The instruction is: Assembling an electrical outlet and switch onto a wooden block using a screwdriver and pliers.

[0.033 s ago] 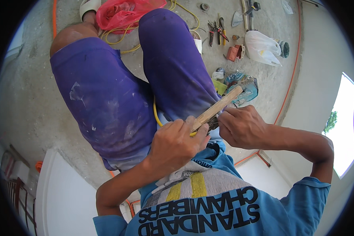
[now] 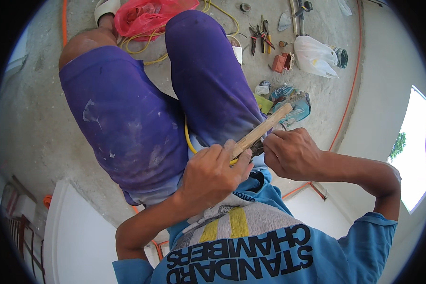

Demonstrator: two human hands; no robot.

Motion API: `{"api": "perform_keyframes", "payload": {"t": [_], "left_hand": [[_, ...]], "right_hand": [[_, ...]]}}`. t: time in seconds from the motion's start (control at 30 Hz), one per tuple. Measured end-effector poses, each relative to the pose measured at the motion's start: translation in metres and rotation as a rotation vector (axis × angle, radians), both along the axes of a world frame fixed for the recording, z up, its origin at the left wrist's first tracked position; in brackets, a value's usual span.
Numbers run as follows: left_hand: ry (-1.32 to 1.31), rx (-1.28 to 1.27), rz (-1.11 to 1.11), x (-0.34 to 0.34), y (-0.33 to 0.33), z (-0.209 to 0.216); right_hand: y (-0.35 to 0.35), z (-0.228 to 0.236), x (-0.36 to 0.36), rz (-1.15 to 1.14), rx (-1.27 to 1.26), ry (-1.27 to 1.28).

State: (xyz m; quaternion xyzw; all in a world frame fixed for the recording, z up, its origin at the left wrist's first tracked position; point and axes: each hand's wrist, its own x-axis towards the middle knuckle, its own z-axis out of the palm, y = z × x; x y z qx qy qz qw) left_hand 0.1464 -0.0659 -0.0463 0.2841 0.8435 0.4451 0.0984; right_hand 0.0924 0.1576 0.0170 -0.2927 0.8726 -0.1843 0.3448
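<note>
Both hands closed: left hand (image 2: 212,173) grips long wooden tool handle (image 2: 265,130); right hand (image 2: 291,152) pinches thin yellow cable (image 2: 188,137) beside it. Cable-working step apparently underway; next needs steady grip.

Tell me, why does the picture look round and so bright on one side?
Head view: a fisheye lens bends edges and leaves black corners; the window at right is blown out white; the left hand, right hand and wooden handle stay sharp and evenly lit.

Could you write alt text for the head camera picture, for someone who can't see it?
Seen from above, a person's left hand grips a pale wooden tool handle beside a thin yellow cable, while the right hand pinches at the same spot. Purple shorts fill the middle; pliers, a red plastic bag and a white plastic bag lie on the concrete floor.
</note>
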Motion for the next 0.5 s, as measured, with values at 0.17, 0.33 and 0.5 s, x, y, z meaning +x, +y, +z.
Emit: {"api": "perform_keyframes", "payload": {"t": [0.17,0.33,0.5], "left_hand": [[0.198,-0.101,-0.024,0.006,0.010,0.000],[0.037,-0.023,-0.036,-0.004,0.000,0.000],[-0.034,0.027,-0.034,-0.015,-0.004,-0.003]], "right_hand": [[0.008,-0.007,-0.008,-1.207,0.213,-1.319],[0.023,0.008,-0.014,-1.086,0.193,-1.339],[0.035,0.013,-0.012,0.151,-0.056,0.045]]}}
